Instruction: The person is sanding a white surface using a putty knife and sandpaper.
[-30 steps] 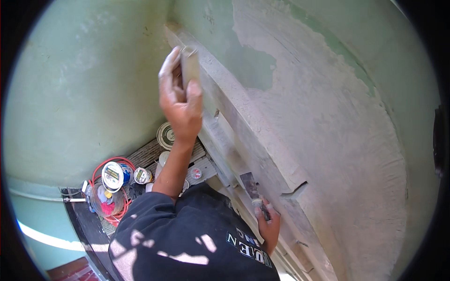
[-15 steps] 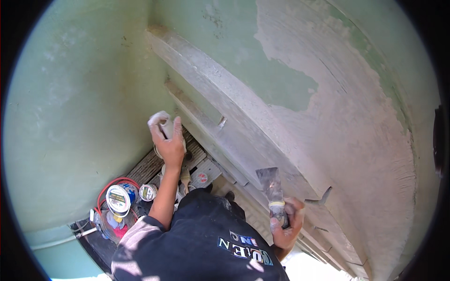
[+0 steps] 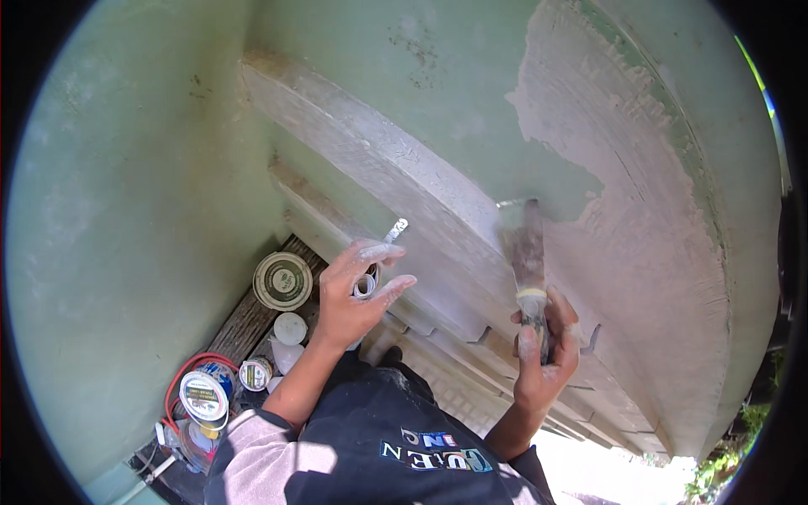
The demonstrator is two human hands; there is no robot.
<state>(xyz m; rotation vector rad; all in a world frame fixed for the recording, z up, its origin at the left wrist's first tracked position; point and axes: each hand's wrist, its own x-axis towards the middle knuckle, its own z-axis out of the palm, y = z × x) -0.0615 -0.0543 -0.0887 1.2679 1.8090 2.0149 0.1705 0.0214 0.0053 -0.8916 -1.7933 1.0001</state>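
Note:
My right hand (image 3: 547, 353) is closed round the dark handle of a putty knife (image 3: 528, 252). Its wide, smeared blade points up over the upper ledge, beside the bare green patch; I cannot tell whether it touches. My left hand (image 3: 358, 290), dusted white, curls round a small pale roll (image 3: 364, 286), whose round end shows between thumb and fingers. Whitish filler (image 3: 640, 219) covers much of the curved green surface (image 3: 471, 109) on the right. The upper ledge (image 3: 370, 135) slants across in front of me, coated in pale dust.
A round-lidded bucket (image 3: 283, 281) stands on dark boards at left, near a small white-lidded tub (image 3: 290, 328). Labelled tubs (image 3: 204, 396) and a red hose (image 3: 174, 389) lie lower left. A lower ledge (image 3: 324, 202) runs below the upper one; a dark hook-like piece (image 3: 592, 338) juts out by my right hand.
My left hand has moved right and down with the pale roll, uncovering the bucket lid. My right hand has raised the putty knife up and right toward the green patch.

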